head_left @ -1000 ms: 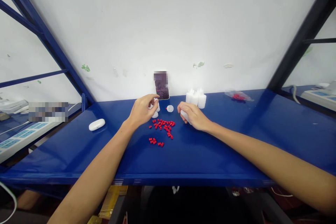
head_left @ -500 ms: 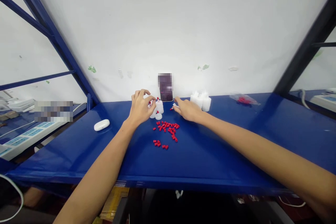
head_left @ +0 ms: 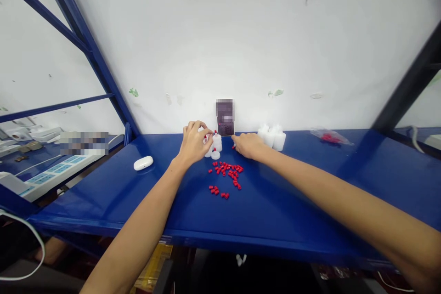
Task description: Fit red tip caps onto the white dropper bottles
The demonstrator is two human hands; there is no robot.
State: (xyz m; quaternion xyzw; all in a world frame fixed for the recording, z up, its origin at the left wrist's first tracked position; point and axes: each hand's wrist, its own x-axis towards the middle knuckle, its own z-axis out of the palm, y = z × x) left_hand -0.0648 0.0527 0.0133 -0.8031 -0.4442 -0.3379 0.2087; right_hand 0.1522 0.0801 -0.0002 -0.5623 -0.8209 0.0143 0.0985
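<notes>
My left hand [head_left: 195, 143] is above a group of small white bottles [head_left: 217, 142] with red-tipped nozzles. Its thumb and forefinger curve together into a pinch, and what lies between them, if anything, is hidden. One low white bottle [head_left: 215, 155], also red-tipped, is in front of the group. To the right, my right hand [head_left: 250, 145] is closed low over the table with its back towards me. A little red cap [head_left: 234, 147] shows at its fingertips; the small white bottle it sits on is hidden by the fingers. Loose red caps [head_left: 230, 172] lie scattered nearer to me.
More white bottles [head_left: 272, 138] without red tips stand right of my right hand. A phone [head_left: 225, 126] leans against the wall. A clear bag of red pieces [head_left: 330, 137] lies at the right, a white case [head_left: 143, 163] at the left. The blue table [head_left: 268, 211] has a power strip [head_left: 65, 170] beyond it.
The whole view has shifted, so things sit further right. My left thumb and forefinger have drawn closer together. The white piece at my right fingertips is now hidden, with only red showing.
</notes>
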